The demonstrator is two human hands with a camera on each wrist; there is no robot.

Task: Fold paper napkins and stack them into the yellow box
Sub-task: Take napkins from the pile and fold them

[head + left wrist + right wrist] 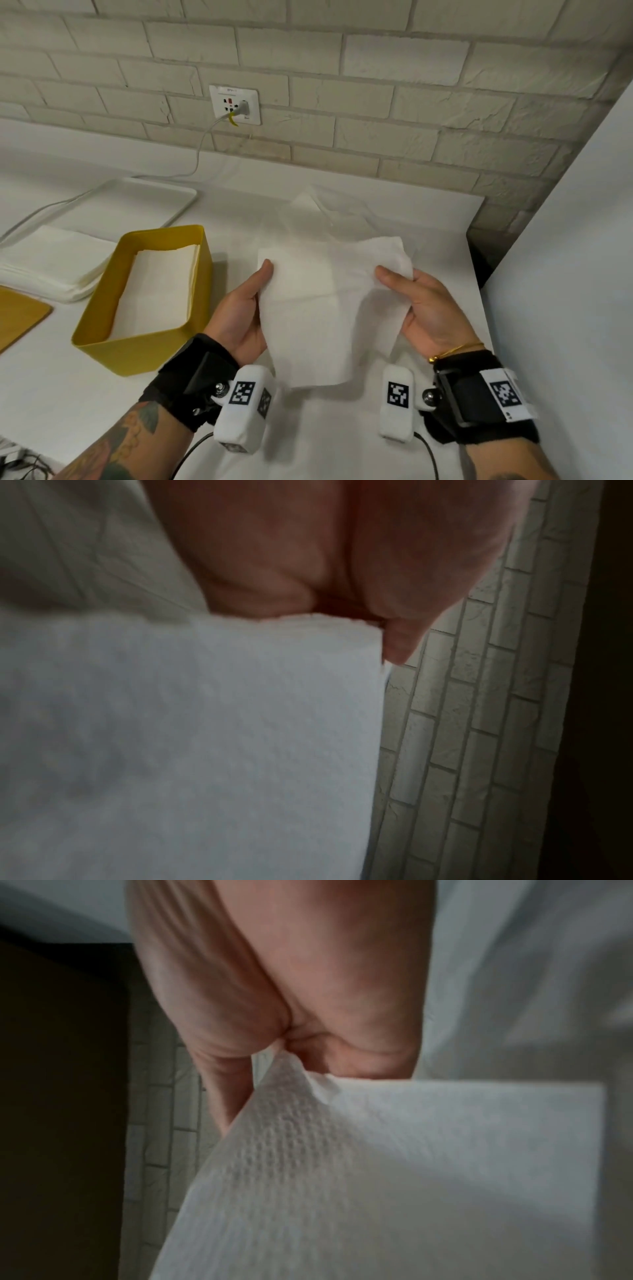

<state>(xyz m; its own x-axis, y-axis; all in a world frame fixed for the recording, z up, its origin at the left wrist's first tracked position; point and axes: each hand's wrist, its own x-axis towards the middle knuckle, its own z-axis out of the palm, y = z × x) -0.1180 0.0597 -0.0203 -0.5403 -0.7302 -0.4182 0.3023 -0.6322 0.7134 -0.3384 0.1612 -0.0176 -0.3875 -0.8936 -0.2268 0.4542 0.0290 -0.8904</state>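
Both hands raised over the white bench (342, 428), apart, each pinching one side edge of a single paper napkin (318, 308) — left hand (245, 311) on its left edge, right hand (424, 308) on its right. Napkin hangs between them, off the bench. Yellow box (113, 346) stands just left of the left hand — folded napkins (157, 287) inside. Unfolded napkin stack (51, 260) on a white tray (178, 198) left of the box.
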